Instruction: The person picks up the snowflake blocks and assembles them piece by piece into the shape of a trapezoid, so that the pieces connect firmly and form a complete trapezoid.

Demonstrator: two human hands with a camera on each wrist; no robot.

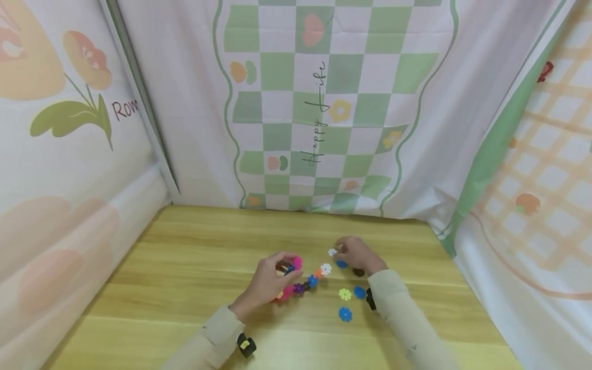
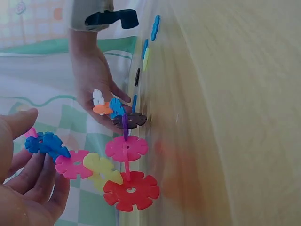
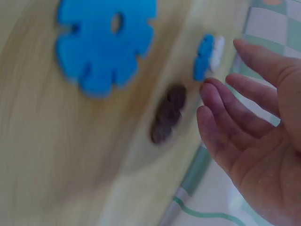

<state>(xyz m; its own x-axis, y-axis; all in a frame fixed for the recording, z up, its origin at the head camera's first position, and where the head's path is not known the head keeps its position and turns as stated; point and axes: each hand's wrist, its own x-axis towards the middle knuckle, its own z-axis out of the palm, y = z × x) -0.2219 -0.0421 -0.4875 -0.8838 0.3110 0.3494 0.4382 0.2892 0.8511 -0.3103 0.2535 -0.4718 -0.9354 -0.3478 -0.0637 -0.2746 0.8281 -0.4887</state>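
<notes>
My left hand (image 1: 268,280) grips one end of a chain of slotted plastic flower discs (image 1: 313,280), with the thumb and fingers about its blue and pink discs. In the left wrist view a red disc (image 2: 131,190) hangs at the chain's bend, and a white disc (image 2: 98,97) ends the far side. My right hand (image 1: 358,254) is over the table beside a loose white disc (image 1: 332,252) and a blue disc (image 1: 341,264). In the right wrist view its fingers are spread loosely, with a small gap to the white disc. A brown disc (image 3: 168,113) lies nearby.
Closer to me on the wooden table (image 1: 185,308) lie a yellow-green disc (image 1: 345,294), a blue disc (image 1: 359,293) and another blue disc (image 1: 345,314). Printed cloth curtains (image 1: 314,103) hang around the back and sides.
</notes>
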